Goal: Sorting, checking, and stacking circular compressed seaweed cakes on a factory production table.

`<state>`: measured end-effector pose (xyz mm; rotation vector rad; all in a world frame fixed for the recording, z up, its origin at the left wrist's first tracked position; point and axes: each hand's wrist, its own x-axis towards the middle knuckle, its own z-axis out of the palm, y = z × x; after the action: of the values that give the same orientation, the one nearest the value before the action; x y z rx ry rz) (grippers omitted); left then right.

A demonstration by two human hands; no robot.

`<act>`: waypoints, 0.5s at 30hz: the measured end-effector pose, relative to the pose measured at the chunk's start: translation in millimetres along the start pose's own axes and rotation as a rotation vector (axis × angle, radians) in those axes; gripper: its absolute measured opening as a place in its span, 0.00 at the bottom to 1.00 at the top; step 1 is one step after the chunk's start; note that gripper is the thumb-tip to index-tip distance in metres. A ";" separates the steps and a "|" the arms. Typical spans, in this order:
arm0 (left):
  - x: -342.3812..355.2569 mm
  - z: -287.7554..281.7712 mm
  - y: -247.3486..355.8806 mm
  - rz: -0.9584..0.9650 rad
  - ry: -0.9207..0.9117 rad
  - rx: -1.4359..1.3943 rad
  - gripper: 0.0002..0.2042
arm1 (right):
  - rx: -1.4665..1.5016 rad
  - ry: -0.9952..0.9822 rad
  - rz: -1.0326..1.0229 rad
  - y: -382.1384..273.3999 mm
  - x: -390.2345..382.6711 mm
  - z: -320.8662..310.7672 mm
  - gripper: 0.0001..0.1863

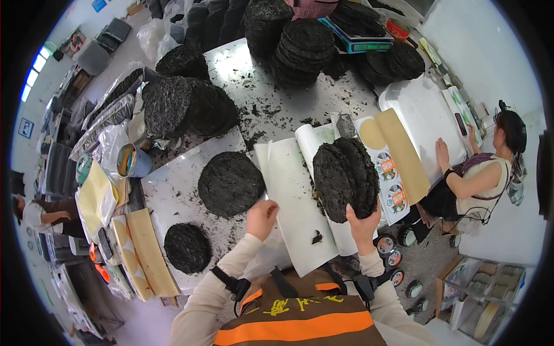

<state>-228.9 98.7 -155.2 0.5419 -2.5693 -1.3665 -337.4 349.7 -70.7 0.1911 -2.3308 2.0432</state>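
Note:
My right hand grips a few round black dried seaweed cakes from below, thumb on the near face. They are tilted up over the pale plastic bags in front of me. At the left edge of these bags, my left hand is closed, fingertips pinched together; whether the edge is between them is hard to make out. Just beyond that hand lies a large seaweed cake flat on the metal table. A smaller stack of cakes sits nearer on the left.
Tall seaweed stacks stand at the far left, with more stacks at the back beside a blue scale. Round labels and brown paper lie right of the bags. A co-worker sits at the right.

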 end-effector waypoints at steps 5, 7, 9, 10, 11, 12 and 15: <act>36.0 -46.3 -23.3 0.120 0.278 0.218 0.01 | 0.042 0.018 0.044 1.1 -20.2 10.4 0.30; 49.4 -43.8 -31.6 0.089 0.259 0.244 0.01 | 0.064 0.006 0.098 -4.4 -25.7 15.1 0.31; 58.1 -39.2 -30.7 -0.035 0.116 0.341 0.03 | 0.080 0.019 0.111 -2.3 -29.5 15.6 0.30; 61.8 -36.5 -30.1 -0.028 0.104 0.343 0.03 | 0.055 0.009 0.094 0.7 -29.8 15.1 0.30; 64.6 -34.0 -27.4 -0.058 0.061 0.429 0.03 | 0.031 -0.003 0.080 2.9 -29.9 14.0 0.30; 67.3 -31.1 -25.1 -0.087 0.019 0.517 0.04 | 0.031 0.008 0.087 4.1 -30.1 12.5 0.30; 75.1 -28.8 -27.9 -0.069 -0.008 0.621 0.05 | 0.093 0.040 0.101 7.7 -29.6 4.7 0.29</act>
<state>-282.0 32.6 -163.0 0.7125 -2.9851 -0.5527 -308.6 348.0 -82.1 0.0352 -2.2684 2.1816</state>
